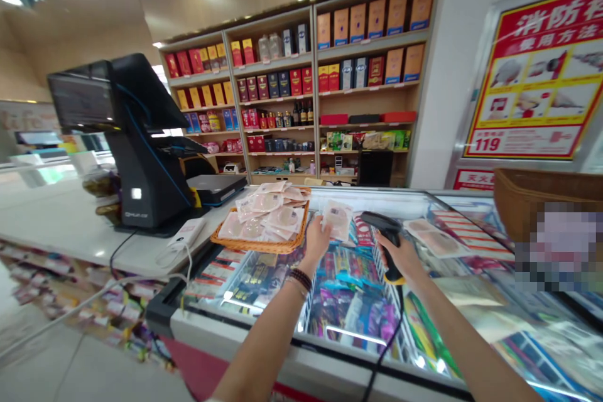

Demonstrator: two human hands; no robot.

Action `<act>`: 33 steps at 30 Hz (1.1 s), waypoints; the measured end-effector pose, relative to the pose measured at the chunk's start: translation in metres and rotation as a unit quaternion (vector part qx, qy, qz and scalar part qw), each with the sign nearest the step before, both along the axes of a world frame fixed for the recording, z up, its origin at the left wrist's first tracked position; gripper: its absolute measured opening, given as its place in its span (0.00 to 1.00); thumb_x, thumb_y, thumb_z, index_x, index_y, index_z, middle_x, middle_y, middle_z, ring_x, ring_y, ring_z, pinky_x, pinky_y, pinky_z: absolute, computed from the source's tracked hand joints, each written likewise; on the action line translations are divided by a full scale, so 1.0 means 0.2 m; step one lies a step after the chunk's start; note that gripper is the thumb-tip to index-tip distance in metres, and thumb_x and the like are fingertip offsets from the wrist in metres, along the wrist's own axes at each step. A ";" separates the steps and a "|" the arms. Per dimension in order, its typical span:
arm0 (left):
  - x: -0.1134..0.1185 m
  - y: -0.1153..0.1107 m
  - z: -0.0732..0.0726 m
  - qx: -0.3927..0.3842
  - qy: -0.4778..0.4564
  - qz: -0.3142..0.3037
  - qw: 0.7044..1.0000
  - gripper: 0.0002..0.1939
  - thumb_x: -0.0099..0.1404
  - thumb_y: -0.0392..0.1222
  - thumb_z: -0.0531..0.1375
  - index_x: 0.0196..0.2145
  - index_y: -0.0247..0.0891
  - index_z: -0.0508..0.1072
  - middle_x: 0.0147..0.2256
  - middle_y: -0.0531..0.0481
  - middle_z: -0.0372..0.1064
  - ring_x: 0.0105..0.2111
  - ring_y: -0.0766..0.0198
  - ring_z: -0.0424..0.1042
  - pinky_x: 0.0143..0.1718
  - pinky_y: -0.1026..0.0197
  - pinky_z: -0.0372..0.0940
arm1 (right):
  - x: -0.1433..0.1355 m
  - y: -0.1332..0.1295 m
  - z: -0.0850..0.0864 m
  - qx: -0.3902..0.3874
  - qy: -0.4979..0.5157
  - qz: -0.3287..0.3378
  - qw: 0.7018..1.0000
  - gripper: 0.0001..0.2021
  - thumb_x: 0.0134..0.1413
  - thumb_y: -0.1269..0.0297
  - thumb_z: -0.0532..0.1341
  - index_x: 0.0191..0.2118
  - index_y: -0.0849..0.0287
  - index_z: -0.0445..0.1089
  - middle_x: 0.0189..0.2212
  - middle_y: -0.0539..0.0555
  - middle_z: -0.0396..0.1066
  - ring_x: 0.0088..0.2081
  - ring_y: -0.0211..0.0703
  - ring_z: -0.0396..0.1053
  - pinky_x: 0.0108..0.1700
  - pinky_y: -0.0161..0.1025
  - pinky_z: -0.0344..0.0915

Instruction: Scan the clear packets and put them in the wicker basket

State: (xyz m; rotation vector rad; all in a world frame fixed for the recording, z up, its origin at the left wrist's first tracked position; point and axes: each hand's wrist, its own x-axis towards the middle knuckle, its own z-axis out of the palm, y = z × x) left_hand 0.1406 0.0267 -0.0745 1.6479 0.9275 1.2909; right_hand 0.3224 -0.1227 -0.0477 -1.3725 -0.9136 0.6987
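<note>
— What have the hands got?

— My left hand (pixel 316 240) is clamped on a pale flat packet (pixel 337 220), held up over the glass lid of the freezer (pixel 358 301). My right hand (pixel 400 257) is wrapped tight round the grip of a black scanner (pixel 382 226), its head turned toward the packet. The two hands are near each other but not touching.

— Where's the packet against the rest?

— Just right of a wicker tray (pixel 257 244) heaped with more packets of the same sort. The tray sits at the near corner of the freezer, by the white bench (pixel 70 226).

— And the scanner lead?

— A black cable (pixel 384 352) drops from the handle, down across the glass and over the front edge.

— Anything on the bench?

— A black till (pixel 136 157) with its screen tilted away from me, and a white device (pixel 186 232) with a cord lying beside its base.

— Behind?

— Shelves (pixel 311 88) of red, yellow and orange boxes along the back wall, a red poster (pixel 537 75) to the right, and a brown basket (pixel 522 195) on the far side of the freezer. I wear a beaded band (pixel 299 277) on the left wrist.
</note>
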 end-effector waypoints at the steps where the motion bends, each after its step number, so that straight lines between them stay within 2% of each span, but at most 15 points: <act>1: 0.05 0.00 -0.05 -0.032 -0.017 -0.011 0.999 0.14 0.64 0.40 0.64 0.48 0.38 0.73 0.37 0.46 0.77 0.32 0.58 0.79 0.31 0.60 0.76 | 0.01 -0.01 0.00 -0.004 -0.003 0.002 1.000 0.24 0.41 0.40 0.72 0.24 0.52 0.63 0.12 0.47 0.63 0.13 0.39 0.60 0.17 0.38 0.59; 3: 0.12 0.00 -0.12 -0.077 -0.051 -0.032 0.995 0.18 0.64 0.41 0.64 0.52 0.37 0.72 0.40 0.44 0.78 0.34 0.57 0.80 0.33 0.58 0.78 | 0.02 -0.03 0.01 -0.011 -0.014 0.015 1.000 0.24 0.42 0.40 0.71 0.23 0.52 0.63 0.12 0.47 0.63 0.13 0.38 0.59 0.17 0.37 0.59; 6: 0.16 0.01 -0.20 -0.102 -0.096 -0.049 0.989 0.24 0.63 0.45 0.66 0.55 0.36 0.70 0.41 0.42 0.78 0.36 0.55 0.82 0.37 0.52 0.80 | 0.01 -0.05 0.03 -0.019 -0.042 0.033 0.998 0.24 0.43 0.38 0.70 0.21 0.52 0.62 0.10 0.48 0.62 0.12 0.38 0.58 0.17 0.37 0.58; 12: 0.18 0.05 -0.28 -0.090 -0.143 -0.043 0.985 0.23 0.63 0.47 0.66 0.53 0.38 0.70 0.44 0.38 0.78 0.39 0.51 0.82 0.40 0.46 0.81 | -0.05 -0.06 0.04 -0.021 -0.106 0.073 0.991 0.23 0.47 0.39 0.68 0.21 0.51 0.63 0.10 0.47 0.62 0.12 0.39 0.59 0.18 0.38 0.59; 18: 0.18 0.06 -0.30 -0.093 -0.152 -0.053 0.983 0.26 0.63 0.46 0.66 0.57 0.38 0.69 0.45 0.38 0.78 0.39 0.52 0.82 0.42 0.44 0.81 | -0.02 -0.01 -0.06 -0.014 -0.095 0.051 0.994 0.24 0.48 0.38 0.68 0.23 0.51 0.63 0.12 0.47 0.64 0.11 0.40 0.60 0.16 0.38 0.56; 22: 0.17 0.06 -0.31 -0.086 -0.151 -0.054 0.983 0.25 0.63 0.47 0.67 0.56 0.40 0.70 0.44 0.40 0.78 0.38 0.53 0.82 0.41 0.45 0.81 | 0.00 0.01 -0.09 -0.013 -0.094 0.054 0.994 0.23 0.49 0.39 0.68 0.23 0.51 0.63 0.12 0.47 0.64 0.11 0.39 0.60 0.16 0.38 0.56; 26: 0.17 0.05 -0.30 -0.090 -0.143 -0.051 0.984 0.24 0.64 0.46 0.66 0.55 0.39 0.70 0.44 0.41 0.78 0.40 0.52 0.82 0.42 0.45 0.81 | -0.01 0.00 -0.07 -0.013 -0.099 0.054 0.994 0.23 0.49 0.39 0.67 0.22 0.51 0.63 0.11 0.46 0.63 0.11 0.39 0.59 0.16 0.37 0.56; 33: 0.16 0.03 -0.25 -0.100 -0.115 -0.054 0.987 0.23 0.64 0.44 0.66 0.55 0.38 0.70 0.48 0.38 0.78 0.43 0.50 0.82 0.45 0.43 0.80 | -0.01 -0.07 0.01 -0.015 -0.076 0.052 0.996 0.22 0.47 0.40 0.68 0.23 0.52 0.63 0.10 0.46 0.62 0.11 0.37 0.57 0.16 0.36 0.56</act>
